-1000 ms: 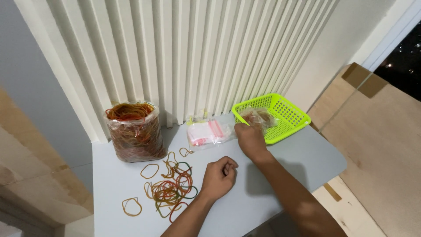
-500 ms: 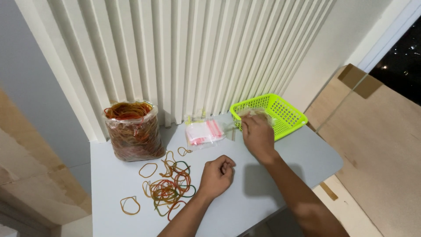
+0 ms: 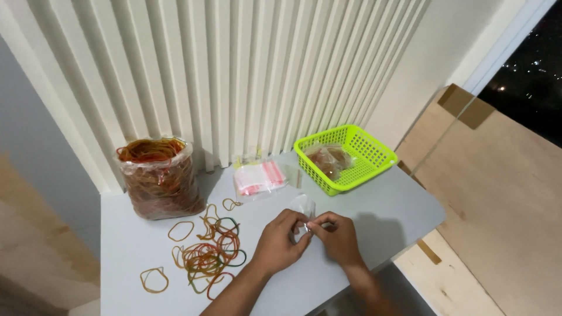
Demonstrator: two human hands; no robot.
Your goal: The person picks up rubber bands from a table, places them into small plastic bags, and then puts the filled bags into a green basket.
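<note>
- The left hand (image 3: 281, 243) and the right hand (image 3: 336, 237) meet over the middle of the tabletop (image 3: 386, 213), fingertips facing each other.
- Between them sits a small clear plastic bag (image 3: 303, 208); both hands pinch its lower edge with thumb and fingers, the left from the left side, the right from the right.
- The bag rises above the fingertips, its upper part free and leaning slightly away from the person; whether it holds anything cannot be told.
- Both forearms come in from the bottom edge of the view, the left one crossing the tabletop's near part.
- Just left of the left hand lies a loose heap of rubber bands (image 3: 208, 251) in orange, red and green, flat on the tabletop and apart from the hand.
- A single orange band (image 3: 154, 280) lies alone further left, near the front edge.
- Beyond the hands, near the wall, lies a stack of small zip bags with pink strips (image 3: 259, 177).
- To the right of that stack stands a lime green basket (image 3: 374, 155) with filled clear bags inside.
- At the far left stands a large plastic sack of rubber bands (image 3: 158, 178), open at the top, upright against the ribbed white wall panel (image 3: 234, 76).
</note>
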